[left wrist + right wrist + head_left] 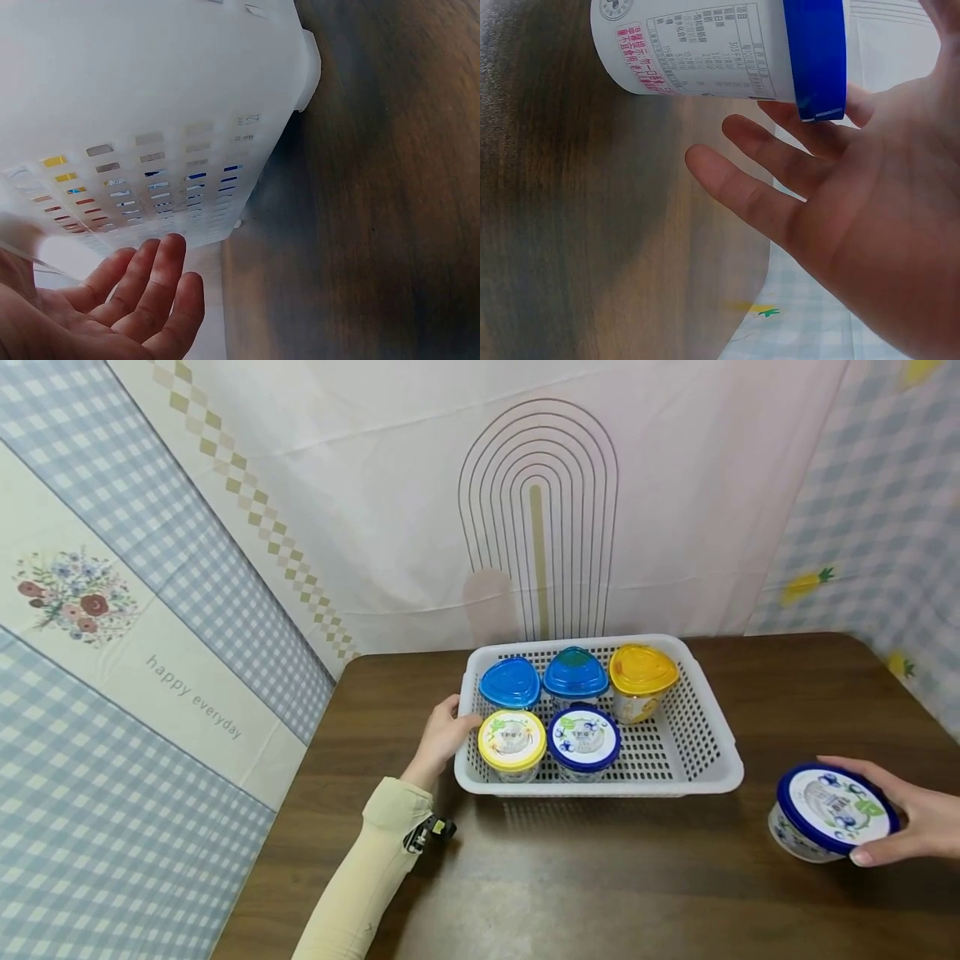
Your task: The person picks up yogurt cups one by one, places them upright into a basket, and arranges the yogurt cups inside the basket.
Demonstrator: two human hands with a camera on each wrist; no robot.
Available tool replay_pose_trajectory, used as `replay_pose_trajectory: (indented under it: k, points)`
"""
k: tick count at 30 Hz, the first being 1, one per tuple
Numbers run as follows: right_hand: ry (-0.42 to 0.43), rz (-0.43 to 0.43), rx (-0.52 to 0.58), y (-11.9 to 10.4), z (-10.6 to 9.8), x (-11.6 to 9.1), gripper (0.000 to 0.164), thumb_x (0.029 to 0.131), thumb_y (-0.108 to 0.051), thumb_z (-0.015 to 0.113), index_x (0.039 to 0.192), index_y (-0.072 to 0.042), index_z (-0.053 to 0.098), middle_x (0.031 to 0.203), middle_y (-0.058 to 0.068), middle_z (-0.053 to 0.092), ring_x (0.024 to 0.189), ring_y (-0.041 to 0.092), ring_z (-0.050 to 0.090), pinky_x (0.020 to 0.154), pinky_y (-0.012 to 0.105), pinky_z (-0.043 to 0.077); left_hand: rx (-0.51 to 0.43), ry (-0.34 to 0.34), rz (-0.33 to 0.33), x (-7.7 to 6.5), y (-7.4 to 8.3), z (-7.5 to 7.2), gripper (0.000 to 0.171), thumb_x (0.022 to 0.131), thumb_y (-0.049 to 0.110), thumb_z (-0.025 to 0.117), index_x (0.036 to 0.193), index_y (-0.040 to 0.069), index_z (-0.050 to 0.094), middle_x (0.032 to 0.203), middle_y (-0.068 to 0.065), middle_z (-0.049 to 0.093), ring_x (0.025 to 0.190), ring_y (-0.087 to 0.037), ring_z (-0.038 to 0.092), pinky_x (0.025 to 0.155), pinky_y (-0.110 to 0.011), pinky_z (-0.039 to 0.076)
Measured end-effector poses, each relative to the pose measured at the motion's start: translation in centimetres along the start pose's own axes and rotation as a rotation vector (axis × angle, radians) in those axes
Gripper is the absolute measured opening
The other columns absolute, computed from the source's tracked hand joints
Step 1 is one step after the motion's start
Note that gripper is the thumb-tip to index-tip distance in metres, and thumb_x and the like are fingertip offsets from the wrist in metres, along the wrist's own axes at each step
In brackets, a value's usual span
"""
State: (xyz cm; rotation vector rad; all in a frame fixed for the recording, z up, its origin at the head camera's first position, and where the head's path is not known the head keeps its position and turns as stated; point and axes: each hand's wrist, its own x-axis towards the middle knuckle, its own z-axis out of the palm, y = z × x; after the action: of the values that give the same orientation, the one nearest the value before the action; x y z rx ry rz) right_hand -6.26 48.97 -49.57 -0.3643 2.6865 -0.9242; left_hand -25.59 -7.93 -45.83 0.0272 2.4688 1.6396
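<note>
My right hand [911,818] holds a round tub with a dark blue-rimmed lid [838,806], thumb and fingers on opposite sides of the lid, to the right of the basket. The right wrist view shows its white printed side [697,49], with some fingers spread below the lid. At the left end of a white perforated plastic basket [690,781], my left hand [444,737] grips the rim, thumb over it. Its other fingers [169,277] lie outside the wall, loosely bent. Inside stand a yellow-lidded tub [512,739] and another dark blue-lidded tub [584,737].
Behind those tubs in the basket are two cups with rounded-triangular blue lids [510,682] and one with a yellow lid [642,668]. The brown wooden table [570,877] meets a patterned cloth backdrop [390,527] at its far edge.
</note>
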Motion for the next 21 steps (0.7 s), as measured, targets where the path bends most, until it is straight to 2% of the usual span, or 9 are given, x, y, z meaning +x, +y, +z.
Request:
replay_pose_trajectory:
  k: [4,5,6,9,12,13,18,20,21]
  points:
    - [-0.013,0.028,-0.005,-0.01,0.33,-0.01,0.118,0.083,-0.013,0.08,0.151,-0.052,-0.008,0.133,0.035,0.034,0.113,0.048,0.048,0.073,0.057,0.048,-0.003,-0.004,0.006,0.0,0.02,-0.07,0.04,0.09,0.014,0.064,0.128,0.003,0.061,0.111,-0.018,0.069,0.091,-0.028,0.069,0.079,-0.047,0.06]
    - [-0.018,0.037,-0.004,-0.04,0.36,-0.01,0.118,0.083,-0.014,0.079,0.151,-0.051,-0.01,0.133,0.036,0.033,0.109,0.058,0.045,0.072,0.063,0.046,-0.005,-0.005,0.009,-0.01,0.09,-0.05,0.04,0.09,0.014,0.064,0.129,0.002,0.061,0.111,-0.018,0.069,0.09,-0.028,0.069,0.079,-0.047,0.06]
    - [-0.014,0.039,-0.011,-0.06,0.38,-0.01,0.118,0.083,-0.014,0.08,0.15,-0.051,-0.01,0.132,0.036,0.033,0.109,0.059,0.044,0.072,0.064,0.046,-0.008,-0.006,0.011,-0.02,0.11,-0.04,0.04,0.09,0.015,0.064,0.129,0.002,0.061,0.11,-0.018,0.069,0.089,-0.028,0.069,0.078,-0.047,0.06]
    - [-0.006,0.031,-0.027,-0.25,0.32,-0.03,0.117,0.083,-0.014,0.08,0.149,-0.052,-0.009,0.132,0.035,0.034,0.111,0.05,0.047,0.072,0.059,0.047,-0.014,-0.008,0.013,-0.04,0.06,0.0,0.041,0.09,0.015,0.064,0.129,0.002,0.061,0.109,-0.019,0.07,0.088,-0.028,0.07,0.077,-0.046,0.06]
    - [0.013,0.023,-0.05,-0.4,0.23,-0.04,0.115,0.082,-0.015,0.082,0.145,-0.058,-0.004,0.133,0.032,0.036,0.115,0.011,0.046,0.073,0.045,0.047,-0.018,-0.005,0.016,-0.1,-0.05,-0.06,0.041,0.09,0.014,0.064,0.128,0.001,0.062,0.109,-0.019,0.07,0.087,-0.028,0.07,0.076,-0.046,0.06]
    - [0.021,0.019,-0.056,-0.4,0.21,-0.06,0.115,0.081,-0.015,0.082,0.148,-0.055,-0.002,0.133,0.032,0.037,0.112,0.001,0.043,0.072,0.04,0.046,-0.019,-0.003,0.018,-0.13,-0.02,-0.09,0.041,0.089,0.014,0.065,0.128,0.001,0.062,0.109,-0.019,0.07,0.087,-0.028,0.071,0.076,-0.046,0.06]
    - [0.01,0.049,-0.043,-0.54,0.21,-0.06,0.114,0.082,-0.017,0.082,0.148,-0.053,-0.004,0.133,0.032,0.036,0.113,0.009,0.046,0.072,0.048,0.046,-0.032,-0.003,0.023,-0.17,0.09,-0.23,0.041,0.09,0.013,0.065,0.128,0.0,0.062,0.108,-0.019,0.071,0.087,-0.028,0.071,0.076,-0.046,0.061]
    - [0.009,0.051,-0.034,-0.54,0.19,-0.07,0.113,0.083,-0.016,0.081,0.144,-0.057,-0.005,0.133,0.033,0.036,0.112,0.006,0.045,0.072,0.046,0.046,-0.034,-0.008,0.02,-0.21,0.1,-0.27,0.041,0.09,0.013,0.065,0.128,0.0,0.062,0.108,-0.019,0.071,0.087,-0.028,0.071,0.076,-0.045,0.061]
    - [0.013,0.048,-0.03,-0.51,0.15,-0.1,0.112,0.083,-0.016,0.081,0.144,-0.057,-0.003,0.133,0.032,0.036,0.109,-0.005,0.041,0.072,0.042,0.046,-0.036,-0.01,0.018,-0.23,0.11,-0.28,0.041,0.09,0.013,0.065,0.128,0.0,0.062,0.108,-0.019,0.071,0.087,-0.028,0.071,0.076,-0.045,0.061]
